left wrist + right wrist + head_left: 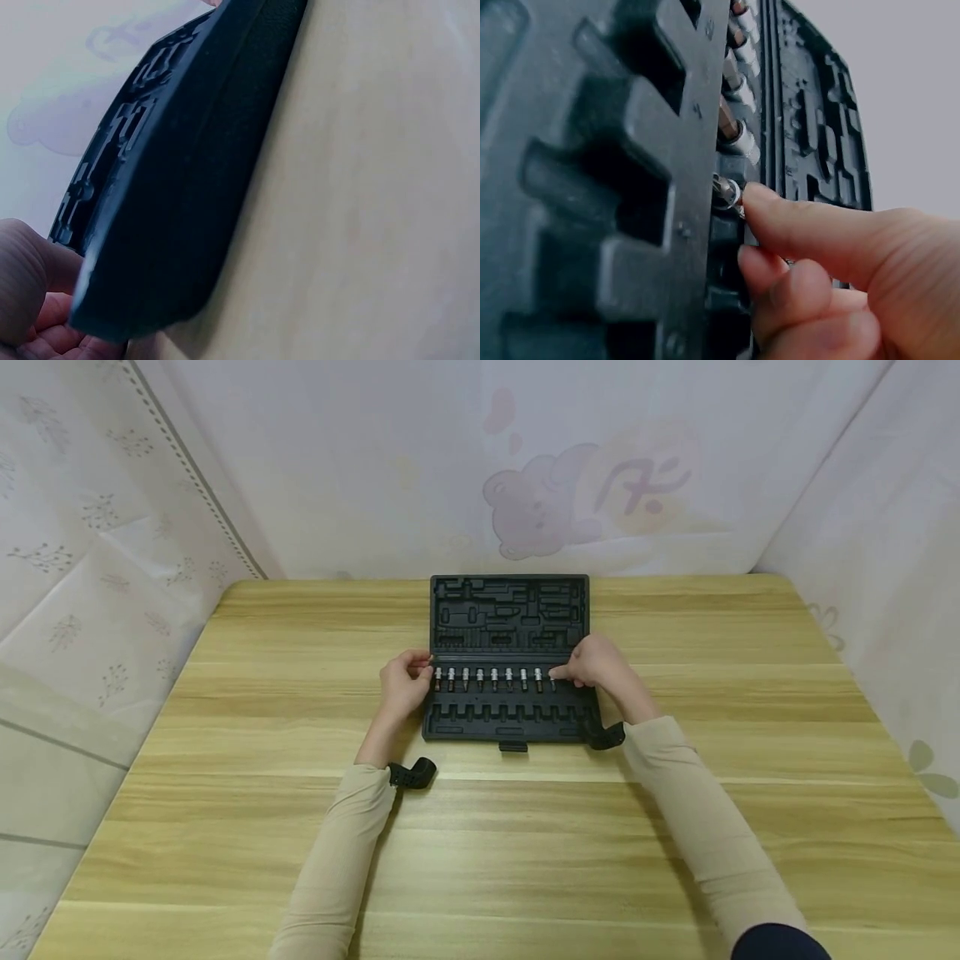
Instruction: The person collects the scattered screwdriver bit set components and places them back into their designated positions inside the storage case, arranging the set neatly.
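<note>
A black plastic tool case [465, 700] lies unfolded on the table, its moulded lid [510, 610] at the back. Silver bit sockets [494, 677] stand in a row of slots across the base. At the case's left edge my left hand [403, 683] grips the rim, the thumb [56, 262] on one side and fingers on the other. My right hand [596, 662] is at the right end of the row. There it pinches the last bit socket [726, 191] by its silver end, seated in its slot; the fingertips behind are partly hidden.
Another row of moulded slots [510, 713] runs along the front of the base, with a latch [513, 747] at the front edge. Light wood-grain table [510, 843] surrounds the case. Patterned cloth [375, 468] hangs behind and at both sides. Each wrist bears a black camera mount [412, 773].
</note>
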`<state>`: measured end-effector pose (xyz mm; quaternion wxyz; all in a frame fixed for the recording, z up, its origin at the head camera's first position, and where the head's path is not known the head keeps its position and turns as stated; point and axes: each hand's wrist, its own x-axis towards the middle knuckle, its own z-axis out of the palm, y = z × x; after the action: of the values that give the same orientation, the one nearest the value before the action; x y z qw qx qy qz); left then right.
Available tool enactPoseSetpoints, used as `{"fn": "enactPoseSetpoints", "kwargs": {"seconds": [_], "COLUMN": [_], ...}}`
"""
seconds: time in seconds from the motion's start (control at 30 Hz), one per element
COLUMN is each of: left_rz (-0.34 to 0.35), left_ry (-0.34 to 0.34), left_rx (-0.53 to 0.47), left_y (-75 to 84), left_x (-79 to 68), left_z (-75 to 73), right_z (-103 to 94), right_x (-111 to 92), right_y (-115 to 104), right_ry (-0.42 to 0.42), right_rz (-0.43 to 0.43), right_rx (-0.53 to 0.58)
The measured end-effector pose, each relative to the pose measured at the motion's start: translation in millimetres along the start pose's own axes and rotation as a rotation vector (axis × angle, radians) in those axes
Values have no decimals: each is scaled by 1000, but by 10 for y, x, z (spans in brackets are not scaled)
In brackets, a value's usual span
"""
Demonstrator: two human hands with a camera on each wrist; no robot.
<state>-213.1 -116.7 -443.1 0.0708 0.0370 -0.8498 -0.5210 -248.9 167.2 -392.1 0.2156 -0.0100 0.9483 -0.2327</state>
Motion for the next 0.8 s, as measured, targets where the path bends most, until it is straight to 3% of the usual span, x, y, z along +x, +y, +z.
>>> {"fn": "enactPoseSetpoints", "kwargs": {"seconds": [0.2,0.43,0.6,0.8], "left_rz": [3,-11,-19,-21], "left_ry": [-4,-9,-13,-18], "left_rx": [3,15,23,24], "left_y": [5,12,9,10], "left_x": [-1,0,0,-4], "left_z": [-11,-14,-17,-21], "right_z": [17,-62,-130,-199], "right_x": [-101,-254,-382,-535], "right_y": [132,267,387,519], "right_ry": [53,126,154,130], "right_rz": [-98,-142,-156,-134], "right_rx": [104,198,205,192]}}
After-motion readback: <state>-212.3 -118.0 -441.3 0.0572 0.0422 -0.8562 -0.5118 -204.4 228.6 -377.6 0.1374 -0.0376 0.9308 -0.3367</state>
